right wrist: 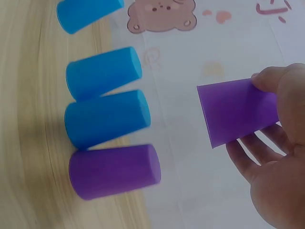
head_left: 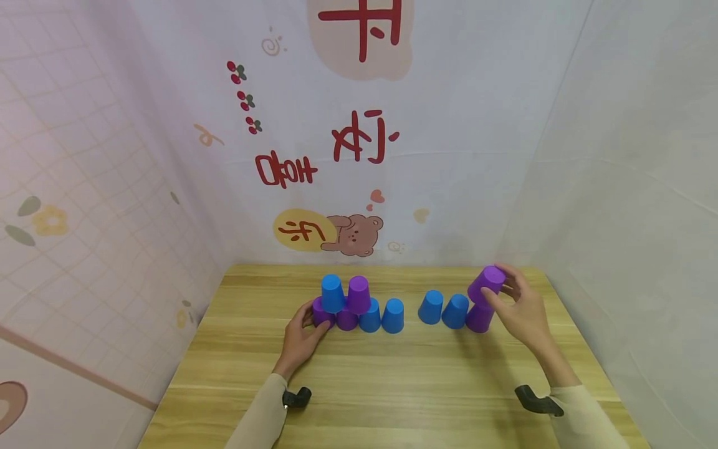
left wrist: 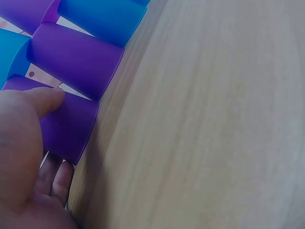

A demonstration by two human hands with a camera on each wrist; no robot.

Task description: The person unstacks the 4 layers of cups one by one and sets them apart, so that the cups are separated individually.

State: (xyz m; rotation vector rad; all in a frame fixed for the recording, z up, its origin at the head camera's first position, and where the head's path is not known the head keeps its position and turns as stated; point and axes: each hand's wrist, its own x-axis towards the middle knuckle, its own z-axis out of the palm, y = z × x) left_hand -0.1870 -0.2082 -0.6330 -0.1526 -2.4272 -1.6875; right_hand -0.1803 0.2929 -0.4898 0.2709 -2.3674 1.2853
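Note:
In the head view, my left hand (head_left: 299, 340) grips the leftmost purple cup (head_left: 323, 316), thumb in front and fingers around its far side. To its right in the bottom row stand another purple cup (head_left: 347, 320), a blue cup (head_left: 369, 319) and an end blue cup (head_left: 393, 317), all upside down. A second layer holds a blue cup (head_left: 332, 294) and a purple cup (head_left: 359, 294). My right hand (head_left: 525, 312) holds a tilted purple cup (right wrist: 238, 112) in the air, apart from the purple cup (right wrist: 114, 171) standing below it.
Left of that standing purple cup are two upside-down blue cups (right wrist: 107, 119), close beside each other. A gap of bare wooden table (head_left: 359, 380) separates them from the left group. Behind stands a printed white cloth (head_left: 449, 125), with cloth walls on both sides.

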